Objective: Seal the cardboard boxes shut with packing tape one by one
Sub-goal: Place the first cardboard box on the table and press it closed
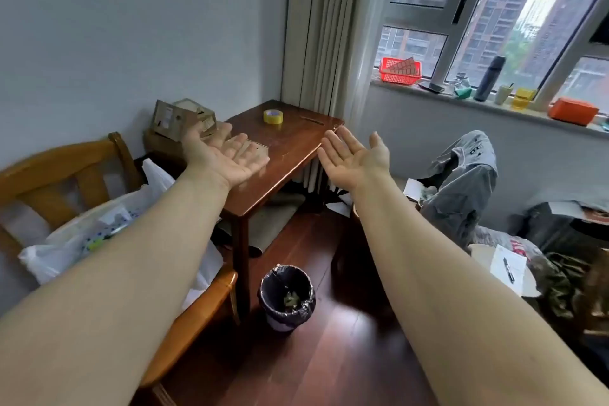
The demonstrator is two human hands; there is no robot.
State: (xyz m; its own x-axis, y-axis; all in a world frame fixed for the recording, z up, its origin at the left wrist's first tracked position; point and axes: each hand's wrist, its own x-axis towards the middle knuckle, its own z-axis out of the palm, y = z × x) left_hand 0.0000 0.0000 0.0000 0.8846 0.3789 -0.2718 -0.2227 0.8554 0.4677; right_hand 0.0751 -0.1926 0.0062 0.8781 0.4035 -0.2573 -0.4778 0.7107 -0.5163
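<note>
Both my arms stretch forward with palms turned up and fingers straight. My left hand [227,155] hovers over the near left part of the dark wooden table [296,148], holding nothing. My right hand [354,155] floats off the table's right edge, also holding nothing. A roll of yellowish packing tape [273,117] lies flat at the far side of the table. Several cardboard boxes [179,122] are stacked by the wall at the table's left end, and a flat cardboard piece [255,150] lies partly hidden behind my left fingers.
A wooden chair [66,181] with white plastic bags stands at the left. A lined waste bin [286,297] sits on the floor by the table leg. Clothes and papers pile up at the right. The windowsill holds a red basket [399,69], a bottle and cups.
</note>
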